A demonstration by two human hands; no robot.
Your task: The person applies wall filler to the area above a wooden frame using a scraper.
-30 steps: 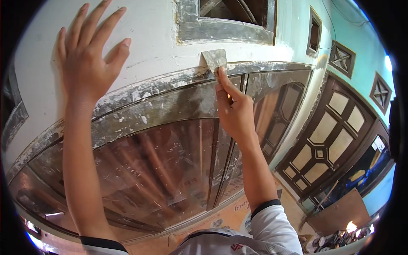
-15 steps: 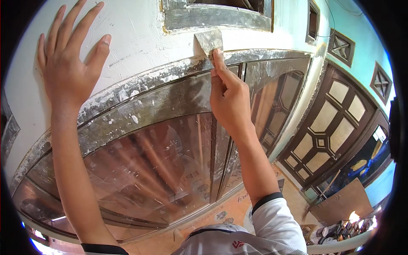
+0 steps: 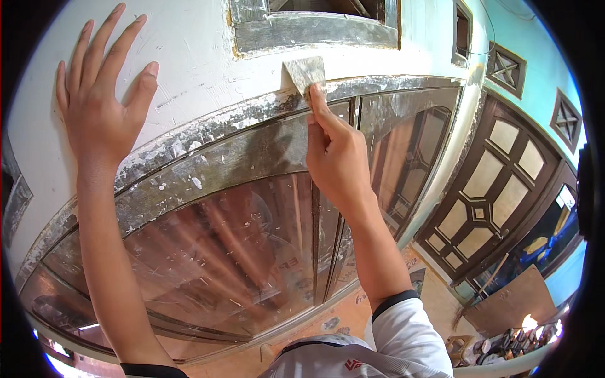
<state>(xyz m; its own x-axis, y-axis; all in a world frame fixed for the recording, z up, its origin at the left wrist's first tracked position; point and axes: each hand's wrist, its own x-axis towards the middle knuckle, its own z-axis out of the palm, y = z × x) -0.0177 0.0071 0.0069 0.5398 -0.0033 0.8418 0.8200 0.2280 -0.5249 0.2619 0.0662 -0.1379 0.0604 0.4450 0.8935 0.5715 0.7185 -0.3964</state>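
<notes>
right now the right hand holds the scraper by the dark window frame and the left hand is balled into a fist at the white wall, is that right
Not quite: the head view shows the left hand open with fingers spread at the white wall. The right hand does hold the scraper by the dark window frame.

Between our bare left hand (image 3: 104,116), spread over the painted white wall (image 3: 201,63), and the flat grey scraper (image 3: 305,68) gripped in our bare right hand (image 3: 340,160), we have a broad stretch where a hand could pass. Above the scraper, the weathered grey-brown wooden window frame (image 3: 315,33) leaves us only a narrow strip. Lower down, our bare left forearm (image 3: 113,252) and bare right forearm (image 3: 381,249) obstruct either side, with room between them before the reddish see-through glass pane (image 3: 214,239).
</notes>
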